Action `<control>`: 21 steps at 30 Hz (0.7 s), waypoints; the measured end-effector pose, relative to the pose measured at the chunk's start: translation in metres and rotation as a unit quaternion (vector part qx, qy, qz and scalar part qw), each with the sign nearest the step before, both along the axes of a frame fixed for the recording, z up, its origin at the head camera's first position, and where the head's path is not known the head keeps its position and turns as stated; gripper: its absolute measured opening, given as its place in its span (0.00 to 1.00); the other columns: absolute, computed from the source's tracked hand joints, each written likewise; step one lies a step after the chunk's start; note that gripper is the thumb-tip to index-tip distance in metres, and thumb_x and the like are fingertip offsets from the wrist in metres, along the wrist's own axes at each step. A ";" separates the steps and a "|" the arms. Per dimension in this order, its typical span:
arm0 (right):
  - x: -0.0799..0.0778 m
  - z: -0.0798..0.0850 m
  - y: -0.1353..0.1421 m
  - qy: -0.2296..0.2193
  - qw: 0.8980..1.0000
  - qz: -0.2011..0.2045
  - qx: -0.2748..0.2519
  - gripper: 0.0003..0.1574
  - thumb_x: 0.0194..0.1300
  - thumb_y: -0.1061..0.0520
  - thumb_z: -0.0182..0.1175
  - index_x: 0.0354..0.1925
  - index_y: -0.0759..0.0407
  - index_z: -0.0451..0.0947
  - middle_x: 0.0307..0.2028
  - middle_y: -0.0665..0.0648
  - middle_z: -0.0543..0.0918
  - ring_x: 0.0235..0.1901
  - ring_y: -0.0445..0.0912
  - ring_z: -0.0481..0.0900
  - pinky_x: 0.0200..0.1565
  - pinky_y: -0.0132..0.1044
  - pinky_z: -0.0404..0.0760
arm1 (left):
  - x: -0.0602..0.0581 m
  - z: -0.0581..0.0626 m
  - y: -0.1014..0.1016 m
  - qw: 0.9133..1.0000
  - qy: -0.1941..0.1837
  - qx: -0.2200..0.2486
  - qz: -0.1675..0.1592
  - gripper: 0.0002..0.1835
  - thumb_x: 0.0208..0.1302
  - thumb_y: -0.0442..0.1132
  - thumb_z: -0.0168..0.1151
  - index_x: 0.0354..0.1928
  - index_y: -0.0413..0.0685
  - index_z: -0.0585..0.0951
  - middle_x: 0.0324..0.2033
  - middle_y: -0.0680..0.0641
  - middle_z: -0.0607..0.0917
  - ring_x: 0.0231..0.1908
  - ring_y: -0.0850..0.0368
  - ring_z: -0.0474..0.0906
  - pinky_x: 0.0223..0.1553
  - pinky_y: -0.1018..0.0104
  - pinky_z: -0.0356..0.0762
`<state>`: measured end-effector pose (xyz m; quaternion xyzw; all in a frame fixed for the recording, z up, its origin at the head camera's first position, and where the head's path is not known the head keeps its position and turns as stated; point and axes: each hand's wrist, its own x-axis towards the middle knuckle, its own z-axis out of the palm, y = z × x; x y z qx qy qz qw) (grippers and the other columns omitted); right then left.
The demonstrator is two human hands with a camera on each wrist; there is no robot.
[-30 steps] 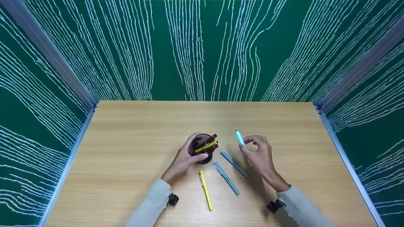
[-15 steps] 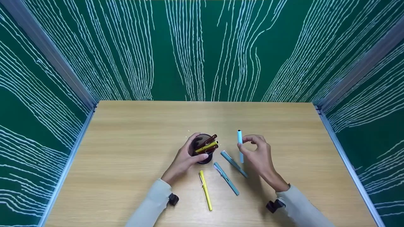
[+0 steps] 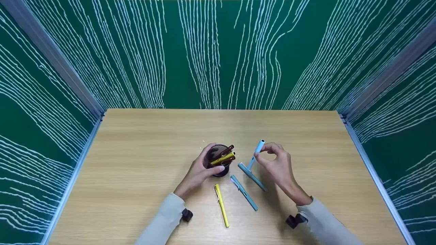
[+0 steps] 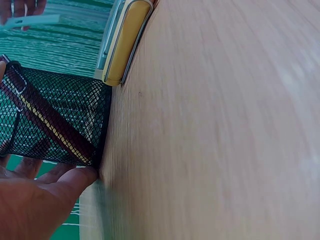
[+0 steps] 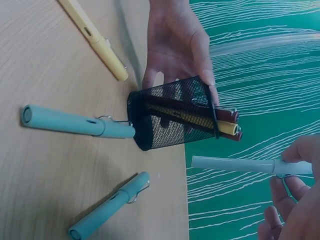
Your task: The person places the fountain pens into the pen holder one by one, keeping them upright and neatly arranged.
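Observation:
My left hand holds a black mesh pen cup standing on the table, its thumb and fingers curled round the sides. Two dark brown pens and a yellow pen lean inside, their ends poking past the rim. To the right of the cup, my right hand pinches a light blue pen between thumb and fingers. That pen hangs above the table, tilted, its lower end pointing down and left. In the head view it overlaps a teal pen lying below.
On the wooden table, a second teal pen and another yellow pen lie in front of the cup. Green walls with white wavy lines rise at the back and both sides.
The light blue pen has turned in my right hand: its upper end swung from left to right, its lower end toward the cup. The left hand and cup stay put.

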<state>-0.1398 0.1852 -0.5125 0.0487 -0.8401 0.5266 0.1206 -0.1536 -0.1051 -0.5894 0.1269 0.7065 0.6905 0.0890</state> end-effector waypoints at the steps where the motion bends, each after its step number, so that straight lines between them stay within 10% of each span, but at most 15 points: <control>1: 0.000 0.002 -0.001 -0.004 1.000 0.001 -0.001 0.12 0.67 0.65 0.77 0.47 0.64 0.88 0.48 0.60 0.88 0.55 0.54 0.80 0.62 0.52 0.75 | 0.000 0.000 0.000 1.000 0.000 0.001 0.001 0.50 0.65 0.40 0.80 0.86 0.58 0.65 0.75 0.41 0.76 0.75 0.44 0.71 0.81 0.47 0.61; 21: 0.000 0.027 -0.019 -0.008 0.999 0.021 -0.044 0.11 0.69 0.63 0.76 0.49 0.62 0.88 0.48 0.60 0.89 0.56 0.59 0.81 0.65 0.53 0.74 | -0.001 0.000 0.000 1.000 0.003 0.002 -0.005 0.49 0.67 0.40 0.80 0.85 0.61 0.65 0.75 0.43 0.75 0.75 0.44 0.70 0.79 0.46 0.63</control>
